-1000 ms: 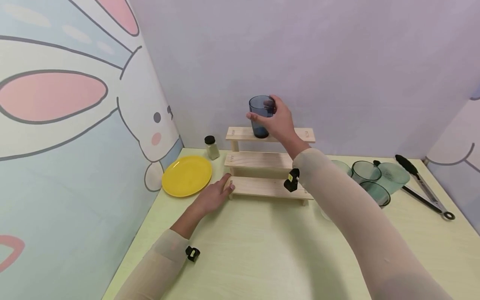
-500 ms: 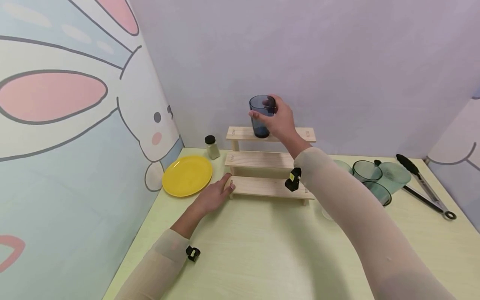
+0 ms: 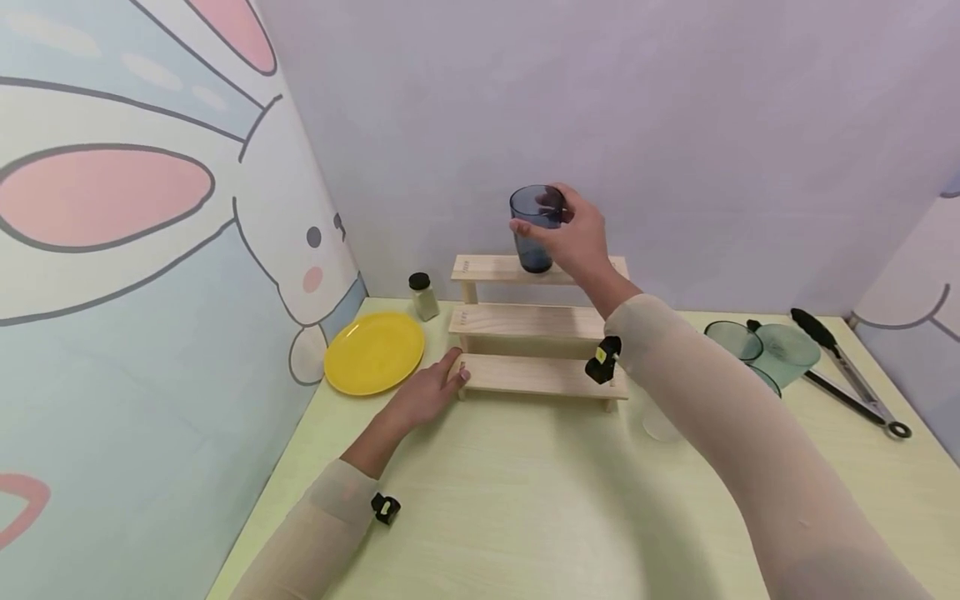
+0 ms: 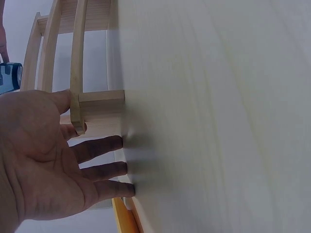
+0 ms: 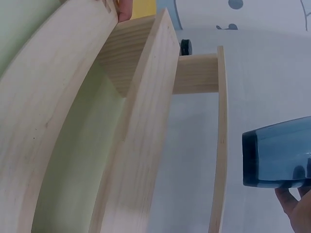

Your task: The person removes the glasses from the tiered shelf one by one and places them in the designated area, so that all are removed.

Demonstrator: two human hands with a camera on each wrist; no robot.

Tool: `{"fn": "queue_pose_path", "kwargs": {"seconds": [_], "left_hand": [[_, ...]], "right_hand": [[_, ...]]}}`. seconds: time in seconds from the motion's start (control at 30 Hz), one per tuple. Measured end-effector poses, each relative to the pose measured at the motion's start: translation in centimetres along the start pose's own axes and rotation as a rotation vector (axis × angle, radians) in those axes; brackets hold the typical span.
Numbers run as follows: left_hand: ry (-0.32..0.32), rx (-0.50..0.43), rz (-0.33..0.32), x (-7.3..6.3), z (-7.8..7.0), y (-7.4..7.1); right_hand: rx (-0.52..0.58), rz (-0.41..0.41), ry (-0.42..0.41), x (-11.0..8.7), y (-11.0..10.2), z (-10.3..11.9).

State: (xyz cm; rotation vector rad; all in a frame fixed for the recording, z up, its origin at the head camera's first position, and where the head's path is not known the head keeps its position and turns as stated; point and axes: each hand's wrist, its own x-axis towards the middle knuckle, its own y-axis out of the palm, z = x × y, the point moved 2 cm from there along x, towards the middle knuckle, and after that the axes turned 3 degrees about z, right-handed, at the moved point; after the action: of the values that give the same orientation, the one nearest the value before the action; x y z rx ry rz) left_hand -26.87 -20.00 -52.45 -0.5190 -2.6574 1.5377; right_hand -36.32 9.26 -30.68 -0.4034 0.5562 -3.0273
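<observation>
My right hand (image 3: pixel 583 240) grips a blue drinking glass (image 3: pixel 531 250), upright over the top tier of a three-tier wooden shelf rack (image 3: pixel 525 320). In the right wrist view a narrow gap separates the base of the glass (image 5: pixel 277 158) from the top board (image 5: pixel 221 145). My left hand (image 3: pixel 422 393) is at the left end of the lowest tier. The left wrist view shows its thumb and index finger pinching the board's end (image 4: pixel 77 114), while the other fingers stretch down to the table.
Left of the rack lie a yellow plate (image 3: pixel 373 353) and a small black-capped jar (image 3: pixel 424 300). On the right, several greenish glasses (image 3: pixel 783 350) stand partly behind my right sleeve, beside black-tipped metal tongs (image 3: pixel 855 379). A wall rises close behind the rack.
My right hand has shifted slightly right along the top tier with the blue glass, which is a little higher. My left hand stays on the rack.
</observation>
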Motion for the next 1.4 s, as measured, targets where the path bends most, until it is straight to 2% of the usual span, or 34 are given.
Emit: {"fn": "queue_pose_path", "kwargs": {"seconds": [0.1, 0.23, 0.37, 0.47, 0.6, 0.73, 0.77, 0.83, 0.87, 1.0, 1.4], "left_hand": [[0.007, 0.004, -0.004, 0.4, 0.5, 0.4], [0.02, 0.009, -0.013, 0.0, 0.2, 0.1], [0.016, 0.008, -0.013, -0.5, -0.6, -0.4], [-0.006, -0.022, 0.014, -1.4, -2.1, -1.4], [0.004, -0.037, 0.023, -2.0, -2.7, -1.8], [0.04, 0.0, 0.001, -1.6, -1.7, -1.5], [0.017, -0.01, 0.011, -1.9, -2.3, -1.8], [0.007, -0.015, 0.009, -2.0, -2.3, -1.8], [-0.015, -0.025, 0.017, -2.3, -2.9, -2.1], [-0.05, -0.031, 0.02, -2.6, -3.4, -2.2], [-0.032, -0.007, 0.007, -2.6, -3.6, -2.3]], "right_hand": [[0.004, -0.009, 0.005, -0.2, -0.7, 0.0], [0.007, -0.019, 0.0, -0.6, -1.7, 0.0], [0.008, -0.023, -0.009, -1.0, -2.8, -0.1], [-0.017, -0.015, -0.024, -1.5, -3.7, -0.2], [-0.075, -0.009, -0.064, -2.2, -4.8, -0.6], [-0.097, -0.018, -0.086, -2.9, -6.1, -0.9], [-0.097, -0.021, -0.088, -3.1, -6.4, -1.0], [-0.105, -0.028, -0.084, -3.4, -7.0, -1.1], [-0.106, -0.031, -0.083, -3.6, -7.3, -1.2], [-0.108, -0.031, -0.071, -4.3, -8.6, -1.5], [-0.118, -0.023, -0.078, -7.1, -12.1, -3.0]]}}
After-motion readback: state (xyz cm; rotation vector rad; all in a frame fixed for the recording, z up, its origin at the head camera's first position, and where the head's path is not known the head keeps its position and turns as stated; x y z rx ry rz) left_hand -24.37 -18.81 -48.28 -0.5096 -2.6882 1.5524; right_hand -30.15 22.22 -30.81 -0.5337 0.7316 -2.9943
